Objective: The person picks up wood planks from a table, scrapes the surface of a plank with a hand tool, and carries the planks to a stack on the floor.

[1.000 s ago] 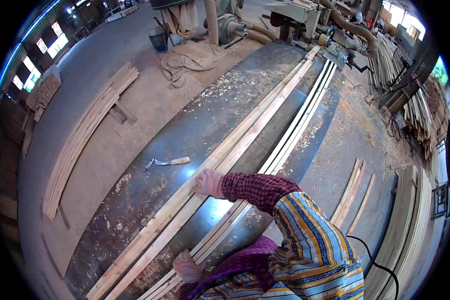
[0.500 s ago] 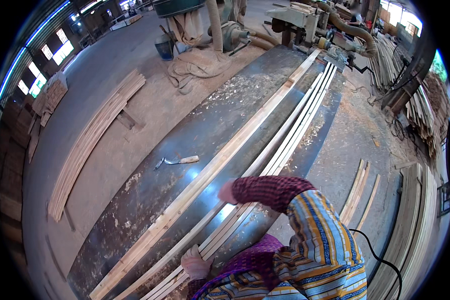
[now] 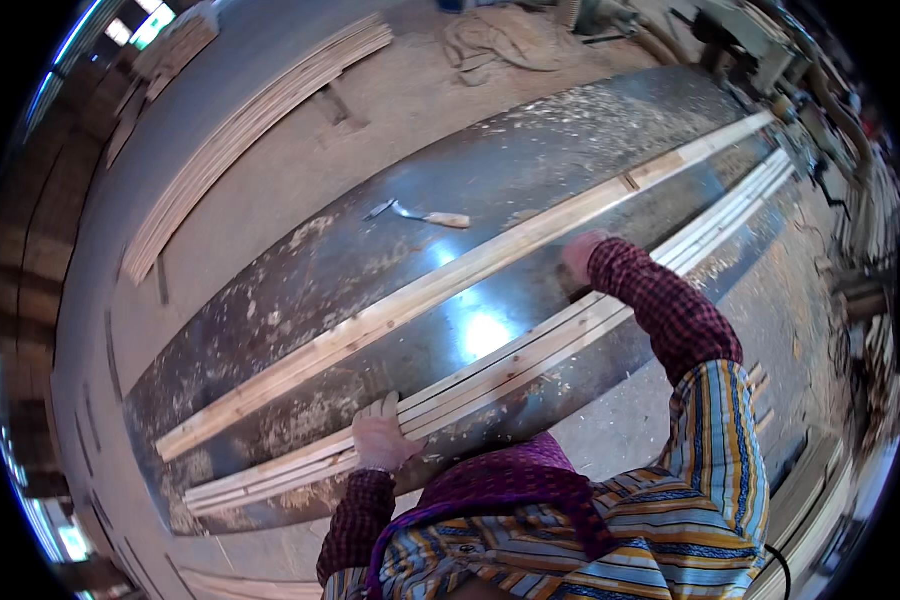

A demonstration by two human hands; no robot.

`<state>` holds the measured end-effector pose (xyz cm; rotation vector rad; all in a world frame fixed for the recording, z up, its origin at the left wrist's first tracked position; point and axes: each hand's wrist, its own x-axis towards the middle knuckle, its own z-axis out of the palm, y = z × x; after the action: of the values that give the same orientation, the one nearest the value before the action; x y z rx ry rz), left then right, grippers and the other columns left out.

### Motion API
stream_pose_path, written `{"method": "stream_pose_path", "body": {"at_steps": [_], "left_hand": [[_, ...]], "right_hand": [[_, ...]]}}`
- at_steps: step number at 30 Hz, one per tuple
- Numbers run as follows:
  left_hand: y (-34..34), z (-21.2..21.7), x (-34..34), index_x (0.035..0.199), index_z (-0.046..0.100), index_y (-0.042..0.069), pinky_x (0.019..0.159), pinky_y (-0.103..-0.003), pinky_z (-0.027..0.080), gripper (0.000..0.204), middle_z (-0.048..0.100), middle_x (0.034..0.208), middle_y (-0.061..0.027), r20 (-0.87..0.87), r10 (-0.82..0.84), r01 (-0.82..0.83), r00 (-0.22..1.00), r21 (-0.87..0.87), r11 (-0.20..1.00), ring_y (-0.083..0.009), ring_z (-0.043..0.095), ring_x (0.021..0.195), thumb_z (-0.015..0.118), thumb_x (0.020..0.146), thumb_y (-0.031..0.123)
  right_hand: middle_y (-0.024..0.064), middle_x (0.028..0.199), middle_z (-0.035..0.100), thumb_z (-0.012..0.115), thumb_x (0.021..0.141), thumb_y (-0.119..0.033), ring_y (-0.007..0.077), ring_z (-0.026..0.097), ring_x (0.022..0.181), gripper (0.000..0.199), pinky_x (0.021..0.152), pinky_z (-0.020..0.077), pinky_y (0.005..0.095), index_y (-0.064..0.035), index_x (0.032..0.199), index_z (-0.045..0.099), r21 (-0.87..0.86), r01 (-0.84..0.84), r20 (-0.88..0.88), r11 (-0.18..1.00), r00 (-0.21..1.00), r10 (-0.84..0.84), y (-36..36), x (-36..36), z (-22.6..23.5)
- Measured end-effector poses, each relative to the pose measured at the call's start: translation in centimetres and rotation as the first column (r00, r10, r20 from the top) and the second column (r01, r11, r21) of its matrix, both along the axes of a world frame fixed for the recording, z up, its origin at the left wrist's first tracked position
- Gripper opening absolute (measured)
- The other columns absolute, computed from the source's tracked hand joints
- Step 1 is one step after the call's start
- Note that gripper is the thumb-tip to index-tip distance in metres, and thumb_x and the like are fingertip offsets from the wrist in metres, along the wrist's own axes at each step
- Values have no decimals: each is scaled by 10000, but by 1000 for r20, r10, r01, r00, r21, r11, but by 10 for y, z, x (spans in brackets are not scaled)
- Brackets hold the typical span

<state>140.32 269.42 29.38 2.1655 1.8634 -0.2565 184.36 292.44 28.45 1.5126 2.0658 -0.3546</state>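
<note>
Several long, narrow wooden strips (image 3: pixel 530 365) lie side by side along the near half of a dark metal-topped table (image 3: pixel 300 290). Across their lower-left part my left hand (image 3: pixel 382 437) is closed, its fingers over the far edge. My right hand (image 3: pixel 582 255) is farther up, just beyond the strips' far side; motion smears its fingers, so I cannot tell whether it grips anything. A wider pale board (image 3: pixel 410 303) runs roughly parallel to the strips, farther from me, touched by neither hand.
A hammer-like tool (image 3: pixel 425 216) with a wooden handle lies beyond the board. Wood shavings are scattered over the tabletop. Stacked planks (image 3: pixel 260 120) rest past the table's far side. Machinery with a hose (image 3: pixel 835 110) stands at the upper right end. More timber (image 3: pixel 805 490) lies at my right.
My right hand has moved up along the strips, away from my left. The strip that lay apart is now against the others. The view has turned, and the strips' near ends now show.
</note>
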Motion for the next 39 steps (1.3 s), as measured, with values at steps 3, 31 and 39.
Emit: {"method": "stream_pose_path", "body": {"at_steps": [3,31,39], "left_hand": [[8,1,5,1415,526,73,1037,-417,424,1003,646,1222,-110,-1,-35,35,999,-25,999,-255,594,1189,867,605,557],[-31,-1,17,1306,558,39,1011,-499,430,987,599,1184,-145,48,-107,88,993,303,949,-347,569,1151,917,494,471],[-9,-4,35,1325,527,18,1028,-504,420,1064,581,1153,-146,171,-110,70,979,226,972,-381,555,1133,926,431,435]], "right_hand": [[182,1336,639,678,813,-171,337,594,1289,556,1067,474,459,-76,1354,594,261,-126,-369,957,903,220,-7,-104,45],[175,1063,752,605,944,-359,375,711,1053,341,847,578,506,-84,1020,794,-52,-246,-361,968,908,211,-94,-91,-13],[177,1074,740,667,856,-511,342,702,1049,500,949,539,456,-83,1092,771,-100,-56,-347,993,938,18,-77,-108,21]]}}
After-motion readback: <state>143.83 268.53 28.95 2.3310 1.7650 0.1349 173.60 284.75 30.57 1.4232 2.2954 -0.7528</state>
